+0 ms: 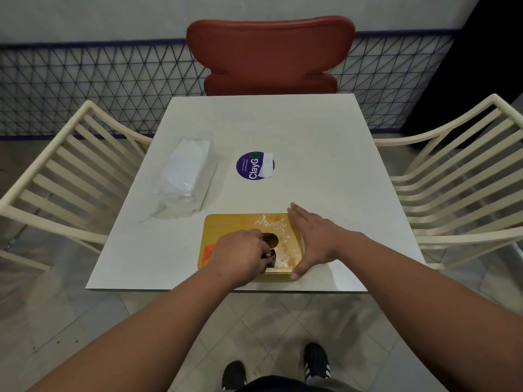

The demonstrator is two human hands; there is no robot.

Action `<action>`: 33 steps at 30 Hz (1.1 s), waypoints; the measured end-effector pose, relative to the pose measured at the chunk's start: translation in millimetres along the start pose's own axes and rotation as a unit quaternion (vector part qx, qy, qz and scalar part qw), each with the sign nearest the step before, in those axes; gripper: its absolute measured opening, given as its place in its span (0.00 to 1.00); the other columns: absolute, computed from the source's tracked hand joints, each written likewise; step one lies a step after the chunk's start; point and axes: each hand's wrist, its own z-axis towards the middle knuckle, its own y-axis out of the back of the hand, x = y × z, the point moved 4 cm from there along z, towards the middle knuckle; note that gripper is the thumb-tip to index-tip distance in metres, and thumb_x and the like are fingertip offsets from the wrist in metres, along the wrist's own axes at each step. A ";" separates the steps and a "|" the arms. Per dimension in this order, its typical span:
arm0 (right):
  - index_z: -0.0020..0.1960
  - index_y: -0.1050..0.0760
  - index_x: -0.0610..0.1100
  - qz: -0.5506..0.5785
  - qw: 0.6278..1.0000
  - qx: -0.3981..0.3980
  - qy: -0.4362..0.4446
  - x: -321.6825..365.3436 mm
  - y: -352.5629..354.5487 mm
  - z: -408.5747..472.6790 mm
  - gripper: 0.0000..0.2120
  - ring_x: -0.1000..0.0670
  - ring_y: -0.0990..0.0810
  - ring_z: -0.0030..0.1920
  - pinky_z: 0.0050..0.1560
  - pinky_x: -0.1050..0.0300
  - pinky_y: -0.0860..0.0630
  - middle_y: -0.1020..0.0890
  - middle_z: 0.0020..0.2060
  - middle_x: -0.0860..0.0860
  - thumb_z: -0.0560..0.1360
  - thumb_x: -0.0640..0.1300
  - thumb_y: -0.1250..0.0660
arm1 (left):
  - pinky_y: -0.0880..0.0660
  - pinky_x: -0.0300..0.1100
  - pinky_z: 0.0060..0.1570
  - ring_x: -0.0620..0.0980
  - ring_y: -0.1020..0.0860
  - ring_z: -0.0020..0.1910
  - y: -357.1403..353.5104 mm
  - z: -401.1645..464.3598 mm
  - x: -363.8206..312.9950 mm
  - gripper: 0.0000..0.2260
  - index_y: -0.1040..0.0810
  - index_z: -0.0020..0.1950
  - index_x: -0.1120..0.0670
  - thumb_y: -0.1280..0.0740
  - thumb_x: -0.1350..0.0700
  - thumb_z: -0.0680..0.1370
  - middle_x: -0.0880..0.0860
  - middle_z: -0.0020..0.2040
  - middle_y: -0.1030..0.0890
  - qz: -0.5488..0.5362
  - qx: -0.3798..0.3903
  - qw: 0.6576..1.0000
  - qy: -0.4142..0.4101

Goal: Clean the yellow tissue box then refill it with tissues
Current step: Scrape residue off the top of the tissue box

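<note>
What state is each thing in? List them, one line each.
yellow tissue box: flat on the table, top wet with droplets or foam, opening shows no tissue.
left hand: grips a dark cloth on the box top.
right hand: fingers straight, steadying the box's right edge.
tissue pack: wrapped in plastic, apart from the box.
round sticker: partly peeled.

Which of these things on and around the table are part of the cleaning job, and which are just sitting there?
Part of the job:
yellow tissue box
dark cloth
pack of tissues

Just there:
round purple sticker
red chair
cream slatted chairs
</note>
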 end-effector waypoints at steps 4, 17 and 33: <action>0.78 0.66 0.47 0.007 1.000 0.002 -0.002 -5.0 -3.2 -0.7 0.70 0.48 0.55 0.78 0.75 0.46 0.46 0.60 0.78 0.52 0.54 0.70 0.24 | 0.32 0.42 0.36 0.48 0.24 0.47 -3.8 7.3 -19.7 0.14 0.18 0.57 0.46 0.40 0.43 0.79 0.47 0.50 0.24 -0.013 -0.001 0.999 -0.037; 0.78 0.64 0.49 0.034 0.999 0.003 -0.016 -7.2 2.2 0.1 0.68 0.48 0.54 0.78 0.75 0.40 0.50 0.58 0.78 0.52 0.55 0.73 0.27 | 0.32 0.42 0.35 0.47 0.24 0.45 -0.4 15.6 -14.9 0.12 0.17 0.52 0.45 0.36 0.43 0.77 0.45 0.46 0.23 -0.066 0.014 0.998 -0.010; 0.59 0.26 0.53 0.345 0.906 -0.243 0.037 45.9 112.0 -9.6 0.22 0.53 0.21 0.48 0.47 0.59 0.23 0.20 0.48 0.56 0.70 0.64 0.32 | 0.20 0.51 0.48 0.57 0.18 0.50 84.9 40.3 4.8 0.21 0.25 0.58 0.64 0.44 0.46 0.83 0.62 0.57 0.20 -0.836 -0.060 0.509 0.197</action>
